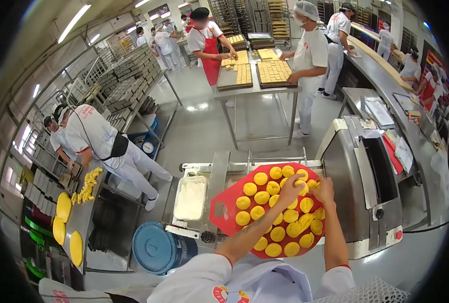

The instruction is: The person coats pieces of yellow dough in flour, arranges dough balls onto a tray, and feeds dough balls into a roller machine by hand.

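A red octagonal board (223,218) in front of me carries many flattened yellow dough rounds (273,249), some overlapping at its right side. My left hand (289,191) reaches over the far part of the board, its fingers closed on a yellow dough round (299,183). Just to its right, my right hand (323,191) is bent over the board's far right edge. Its fingertips close on another dough piece (313,184), partly hidden by the fingers.
A white tub of flour (191,198) stands left of the board, above a blue lidded barrel (155,247). To the right is a steel machine (353,166). Ahead, two people work at a table with trays of cut dough (274,71). Another person (103,134) works at the left bench.
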`<state>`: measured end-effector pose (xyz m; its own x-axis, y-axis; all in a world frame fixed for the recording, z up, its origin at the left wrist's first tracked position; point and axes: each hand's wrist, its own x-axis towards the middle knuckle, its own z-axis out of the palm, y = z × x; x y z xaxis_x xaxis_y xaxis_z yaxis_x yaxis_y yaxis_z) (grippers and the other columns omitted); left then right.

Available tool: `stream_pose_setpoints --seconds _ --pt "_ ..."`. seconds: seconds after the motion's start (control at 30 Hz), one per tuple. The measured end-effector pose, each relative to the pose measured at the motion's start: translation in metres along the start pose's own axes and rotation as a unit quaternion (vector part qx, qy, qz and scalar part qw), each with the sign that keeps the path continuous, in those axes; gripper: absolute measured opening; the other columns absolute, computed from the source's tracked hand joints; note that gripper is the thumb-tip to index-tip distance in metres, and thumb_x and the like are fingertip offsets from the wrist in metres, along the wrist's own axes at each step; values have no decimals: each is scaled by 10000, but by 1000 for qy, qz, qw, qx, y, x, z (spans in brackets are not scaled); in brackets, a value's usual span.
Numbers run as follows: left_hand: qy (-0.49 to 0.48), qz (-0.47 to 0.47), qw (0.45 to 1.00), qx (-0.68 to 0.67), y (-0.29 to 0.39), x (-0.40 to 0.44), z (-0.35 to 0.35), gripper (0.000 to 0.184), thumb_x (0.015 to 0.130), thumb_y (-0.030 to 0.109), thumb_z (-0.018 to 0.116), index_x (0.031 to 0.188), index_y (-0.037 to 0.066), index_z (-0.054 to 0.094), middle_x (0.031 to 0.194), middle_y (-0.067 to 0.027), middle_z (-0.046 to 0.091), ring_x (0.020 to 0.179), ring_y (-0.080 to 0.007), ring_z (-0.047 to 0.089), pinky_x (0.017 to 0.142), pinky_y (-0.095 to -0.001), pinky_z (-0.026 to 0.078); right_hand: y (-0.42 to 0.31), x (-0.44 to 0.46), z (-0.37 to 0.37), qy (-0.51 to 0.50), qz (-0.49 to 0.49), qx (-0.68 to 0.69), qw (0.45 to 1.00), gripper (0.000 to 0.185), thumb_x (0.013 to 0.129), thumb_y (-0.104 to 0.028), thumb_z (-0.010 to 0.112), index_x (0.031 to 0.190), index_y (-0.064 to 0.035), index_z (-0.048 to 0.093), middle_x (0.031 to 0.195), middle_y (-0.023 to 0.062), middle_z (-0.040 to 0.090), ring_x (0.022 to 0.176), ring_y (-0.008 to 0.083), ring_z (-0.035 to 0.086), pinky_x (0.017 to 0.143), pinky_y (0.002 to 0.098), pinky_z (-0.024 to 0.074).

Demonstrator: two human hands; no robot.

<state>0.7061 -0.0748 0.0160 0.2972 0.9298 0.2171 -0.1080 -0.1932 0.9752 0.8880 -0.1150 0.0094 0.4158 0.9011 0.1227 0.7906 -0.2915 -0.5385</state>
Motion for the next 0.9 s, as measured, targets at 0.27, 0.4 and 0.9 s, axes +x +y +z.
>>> stream_pose_setpoints --seconds 0.27,0.4,0.9 --pt "-125 -99 985 -74 -14 -19 -32 380 981 363 626 1176 37 635 1095 -39 671 970 -138 646 827 -279 534 -64 -64 -80 -62 5 259 964 460 719 -317 859 1007 -26 651 940 85 682 901 205 637 821 355 516" --pt "-239 -184 936 -184 65 -52 -36 394 989 248 613 1335 66 567 1087 -34 656 886 -133 642 725 -287 560 -90 -69 -139 -162 -145 282 934 371 911 -338 716 1126 -45 643 1122 92 648 1047 193 599 973 353 467" --pt "-62 -142 968 -198 156 -65 105 477 1043 280 533 1447 32 477 1149 -124 675 717 -163 668 573 -281 555 10 -53 -264 161 -188 121 961 547 865 -323 749 1319 -45 621 1254 198 657 1212 341 589 1007 411 467"
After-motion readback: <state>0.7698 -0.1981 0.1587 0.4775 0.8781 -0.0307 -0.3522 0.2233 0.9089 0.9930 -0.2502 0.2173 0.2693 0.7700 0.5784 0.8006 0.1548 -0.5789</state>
